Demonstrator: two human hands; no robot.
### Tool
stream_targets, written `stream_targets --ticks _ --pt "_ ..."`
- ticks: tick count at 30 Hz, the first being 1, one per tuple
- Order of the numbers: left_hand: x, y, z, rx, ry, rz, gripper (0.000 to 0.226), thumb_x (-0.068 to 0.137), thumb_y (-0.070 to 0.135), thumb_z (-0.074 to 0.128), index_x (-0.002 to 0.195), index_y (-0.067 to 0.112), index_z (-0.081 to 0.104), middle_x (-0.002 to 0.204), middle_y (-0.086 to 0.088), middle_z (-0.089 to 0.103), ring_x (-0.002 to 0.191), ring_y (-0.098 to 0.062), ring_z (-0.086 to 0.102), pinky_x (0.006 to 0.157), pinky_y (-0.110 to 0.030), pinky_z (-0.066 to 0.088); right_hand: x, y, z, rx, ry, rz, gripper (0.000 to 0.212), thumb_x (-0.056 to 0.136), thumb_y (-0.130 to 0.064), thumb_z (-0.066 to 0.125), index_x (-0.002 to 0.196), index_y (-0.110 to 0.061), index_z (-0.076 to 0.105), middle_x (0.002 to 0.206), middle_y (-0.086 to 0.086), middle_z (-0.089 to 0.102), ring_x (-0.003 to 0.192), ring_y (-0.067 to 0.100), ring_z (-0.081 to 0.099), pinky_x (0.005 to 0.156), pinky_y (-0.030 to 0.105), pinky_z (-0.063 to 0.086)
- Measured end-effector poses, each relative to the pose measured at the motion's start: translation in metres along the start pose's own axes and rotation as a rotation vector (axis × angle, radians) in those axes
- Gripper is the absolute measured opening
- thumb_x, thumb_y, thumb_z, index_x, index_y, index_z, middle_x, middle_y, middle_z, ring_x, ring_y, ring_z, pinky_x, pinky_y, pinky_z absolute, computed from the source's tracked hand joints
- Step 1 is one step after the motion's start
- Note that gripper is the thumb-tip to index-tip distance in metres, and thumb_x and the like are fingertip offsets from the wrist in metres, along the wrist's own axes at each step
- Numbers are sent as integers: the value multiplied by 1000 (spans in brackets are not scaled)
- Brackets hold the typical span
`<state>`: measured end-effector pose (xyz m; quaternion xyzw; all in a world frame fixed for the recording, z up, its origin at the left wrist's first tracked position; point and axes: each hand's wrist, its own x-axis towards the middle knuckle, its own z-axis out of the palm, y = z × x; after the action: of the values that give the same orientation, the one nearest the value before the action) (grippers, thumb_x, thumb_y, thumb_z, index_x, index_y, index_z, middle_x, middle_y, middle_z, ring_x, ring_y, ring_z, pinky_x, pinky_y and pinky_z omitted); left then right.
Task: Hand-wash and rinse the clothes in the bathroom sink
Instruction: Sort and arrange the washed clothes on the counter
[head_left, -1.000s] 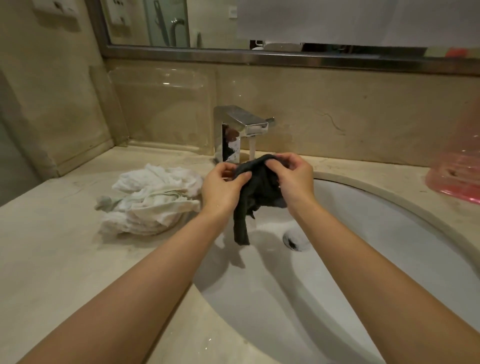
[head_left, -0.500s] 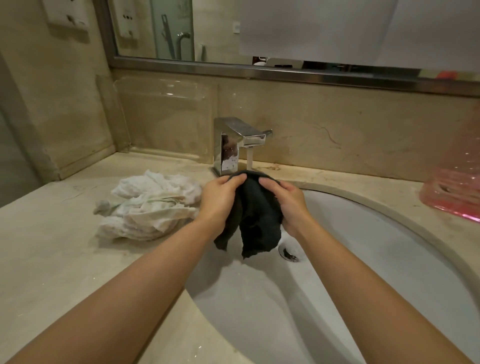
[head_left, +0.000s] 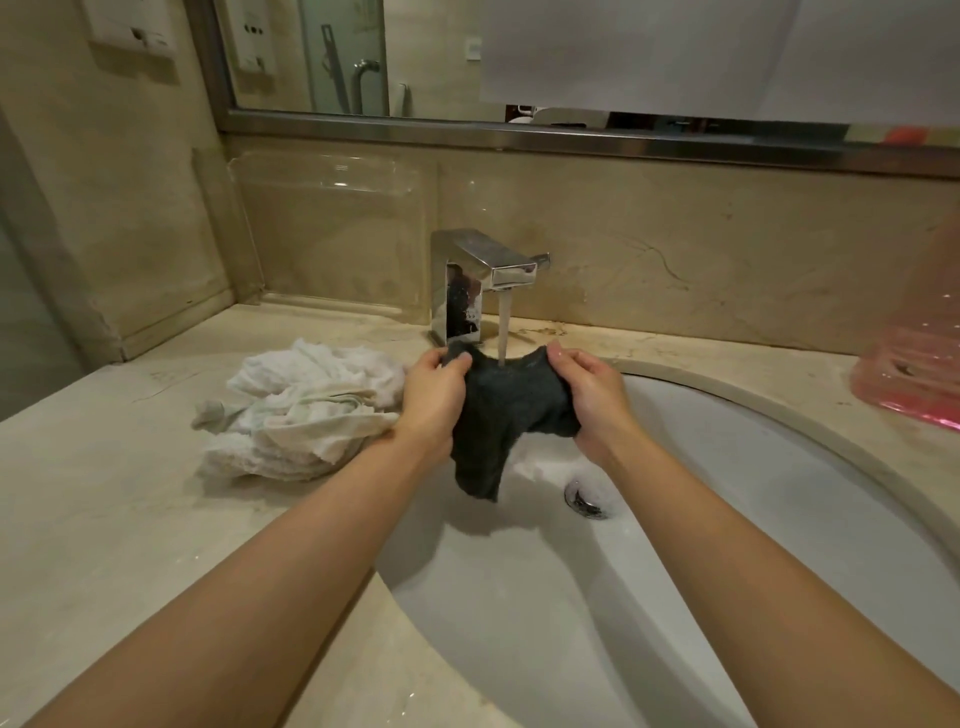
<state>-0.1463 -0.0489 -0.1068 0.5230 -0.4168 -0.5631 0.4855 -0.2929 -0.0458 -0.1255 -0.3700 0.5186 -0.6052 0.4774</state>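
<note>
Between our two hands hangs the dark cloth (head_left: 506, 415), pulled wide under the running water (head_left: 503, 326). Our left hand (head_left: 434, 395) pinches one top corner with curled fingers. Our right hand (head_left: 592, 397) pinches the other top corner the same way. A moment ago our hands were close and the cloth was bunched up. Now we have moved them apart, so the cloth is stretched open. The water lands right on its top edge, between our hands. We think this means we are rinsing it, and the water can now reach more of the cloth.

Just behind our hands stands the shiny tap (head_left: 483, 275). Below our hands is the white sink (head_left: 779, 519), and the drain (head_left: 584, 500) sits near our right wrist. Beside our left hand lies a pile of white clothes (head_left: 301, 415) on the counter (head_left: 104, 519). Far off past our right hand is a pink plastic thing (head_left: 914, 374).
</note>
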Motion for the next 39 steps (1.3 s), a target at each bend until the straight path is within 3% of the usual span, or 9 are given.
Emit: stream_targets --ticks 4,8,11,17,25,27,30,33,39 --pt "-3 -2 4 316 -155 -223 39 100 40 46 122 12 61 114 -9 65 110 -25 59 104 -40 41 -1 -6 7 107 43 -36 18 91 -28 65 93 -11 67 97 12 66 93 27 64 75 39 57" --pt "5 -12 6 592 -106 -97 95 77 83 25 145 20 42 143 -8 50 132 -30 45 113 -48 31 0 -7 10 103 115 -149 15 91 -26 66 83 -13 66 87 7 67 90 22 64 78 33 55" --pt "3 -13 5 615 -147 4 117 59 94 43 146 17 37 138 -6 53 123 -29 53 104 -44 42 -1 -10 11 67 138 -178 16 91 -28 65 83 -15 67 89 5 68 90 21 65 75 31 55" --pt "-1 -14 -1 875 -275 -84 68 59 49 89 107 8 65 93 -3 69 82 -17 65 71 -29 55 2 -5 -2 -363 411 -367 13 89 -29 68 83 -18 66 75 -7 61 80 12 57 69 24 47" --pt "4 -5 -5 396 -252 -101 44 84 -4 60 125 9 53 107 -12 60 97 -27 61 83 -38 56 6 1 -10 -387 447 -391 17 93 -28 63 87 -13 67 73 -10 58 71 5 53 64 17 44" --pt "1 -6 -4 490 -206 -11 40 84 -6 52 120 14 52 103 -6 56 90 -23 59 71 -30 55 6 3 -12 -394 433 -387 16 94 -27 62 89 -13 67 74 -10 58 72 3 53 62 14 40" --pt "1 -11 -2 544 -126 203 48 86 -3 55 130 17 49 122 -4 55 109 -25 58 82 -34 57 6 3 -13 -348 429 -370 15 95 -28 60 91 -13 65 77 -10 58 73 3 53 65 15 41" --pt "3 -14 -3 582 -116 219 38 91 9 59 126 19 48 114 -3 59 99 -24 62 69 -30 56 6 1 -15 -255 437 -335 21 95 -30 59 93 -11 67 80 -5 61 76 6 54 66 19 43" --pt "11 -21 0 859 -94 284 14 99 14 49 105 20 59 109 0 60 91 -15 56 75 -26 46 2 -4 -6 -163 356 -291 15 97 -32 56 86 -24 64 86 -5 63 89 12 59 81 29 51"
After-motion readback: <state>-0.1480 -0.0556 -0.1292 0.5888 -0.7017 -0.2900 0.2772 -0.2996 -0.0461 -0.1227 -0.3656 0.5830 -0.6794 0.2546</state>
